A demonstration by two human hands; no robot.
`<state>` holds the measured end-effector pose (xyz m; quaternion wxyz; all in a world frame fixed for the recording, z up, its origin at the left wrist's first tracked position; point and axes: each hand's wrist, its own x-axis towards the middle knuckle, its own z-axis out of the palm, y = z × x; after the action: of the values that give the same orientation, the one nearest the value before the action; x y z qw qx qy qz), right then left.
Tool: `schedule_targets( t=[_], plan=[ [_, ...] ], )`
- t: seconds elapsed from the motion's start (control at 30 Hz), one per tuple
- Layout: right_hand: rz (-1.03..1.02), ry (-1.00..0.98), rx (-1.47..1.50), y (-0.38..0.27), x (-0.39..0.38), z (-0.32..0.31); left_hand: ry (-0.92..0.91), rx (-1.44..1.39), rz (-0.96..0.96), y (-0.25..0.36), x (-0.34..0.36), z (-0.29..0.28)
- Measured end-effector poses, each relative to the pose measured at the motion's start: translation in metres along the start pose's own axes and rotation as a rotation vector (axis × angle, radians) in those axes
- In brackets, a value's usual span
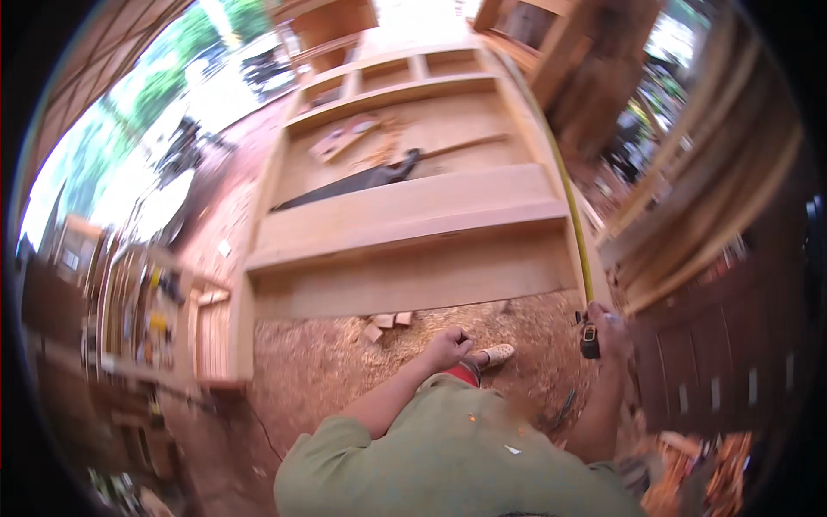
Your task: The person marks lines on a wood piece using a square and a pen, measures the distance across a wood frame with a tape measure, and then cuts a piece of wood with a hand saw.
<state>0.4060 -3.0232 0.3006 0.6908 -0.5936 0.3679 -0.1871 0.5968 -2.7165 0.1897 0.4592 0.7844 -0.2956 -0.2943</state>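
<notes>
A long wooden cabinet-like frame [413, 217] lies before me, with cross boards dividing it. At its near right corner my right hand [611, 331] is closed around a tape measure [589, 345] with a dark case. The yellow tape blade [579, 226] runs from the case along the frame's right side toward the far end. My left hand [447, 348] hangs in front of my body, curled into a fist, below the frame's near edge and touching none of it. No object shows in that fist.
Inside the frame lie a handsaw [349, 184], a pale wooden piece [343, 140] and shavings. Small wood blocks [376, 331] and sawdust cover the ground near my foot. Boards [719, 202] lean at right; a slatted wooden piece [214, 336] stands at left. Wood scraps [702, 474] lie lower right.
</notes>
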Motion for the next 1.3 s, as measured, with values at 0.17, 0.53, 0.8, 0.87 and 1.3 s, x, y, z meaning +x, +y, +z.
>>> schedule_targets(
  t=[0.17,0.53,0.8,0.87,1.3],
  plan=[
    [0.293,-0.36,0.122,0.081,0.022,0.087,0.122,0.149,-0.176,-0.055,-0.095,-0.032],
    [0.424,-0.515,0.295,0.104,-0.044,0.193,0.262,0.144,-0.304,-0.089,-0.234,-0.072],
    [0.394,-0.372,0.26,0.134,-0.059,0.276,0.359,0.05,-0.873,-0.208,-0.402,-0.109],
    [0.272,-0.231,0.208,0.141,-0.076,0.309,0.339,-0.002,-0.912,-0.229,-0.437,-0.123],
    [0.162,-0.291,0.218,0.175,-0.265,0.638,0.44,-0.132,-0.735,-0.35,-0.577,-0.356]
  ],
)
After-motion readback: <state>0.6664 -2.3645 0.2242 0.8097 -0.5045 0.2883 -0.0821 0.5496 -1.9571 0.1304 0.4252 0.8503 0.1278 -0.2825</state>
